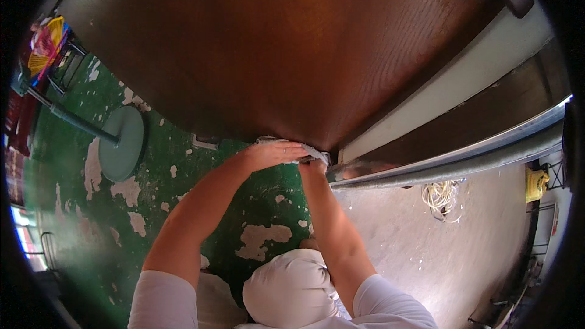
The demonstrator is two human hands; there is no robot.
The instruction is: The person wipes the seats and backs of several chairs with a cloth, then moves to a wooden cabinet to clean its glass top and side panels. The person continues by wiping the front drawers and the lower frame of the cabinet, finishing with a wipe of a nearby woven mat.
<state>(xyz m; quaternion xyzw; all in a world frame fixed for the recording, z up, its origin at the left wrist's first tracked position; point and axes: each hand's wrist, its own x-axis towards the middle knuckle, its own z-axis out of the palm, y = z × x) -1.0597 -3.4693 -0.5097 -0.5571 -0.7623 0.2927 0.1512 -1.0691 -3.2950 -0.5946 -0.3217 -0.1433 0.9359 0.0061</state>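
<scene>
Wiping looks to be the step in hand: both hands press a grey cloth against the bottom edge of the brown wooden door, just left of centre in the frame. The left hand lies flat over the cloth, fingers spread and closed down on it; the right hand sits just beneath and right of it, mostly hidden, so I cannot tell how it grips. By my judgement the next stroke calls for sliding the cloth along the door's lower edge while keeping it pressed flat. Right of the hands runs a metal threshold rail, with a coil of pale cord below it. At upper left a fan stand's round base rests on the peeling green floor. No container shows plainly.
</scene>
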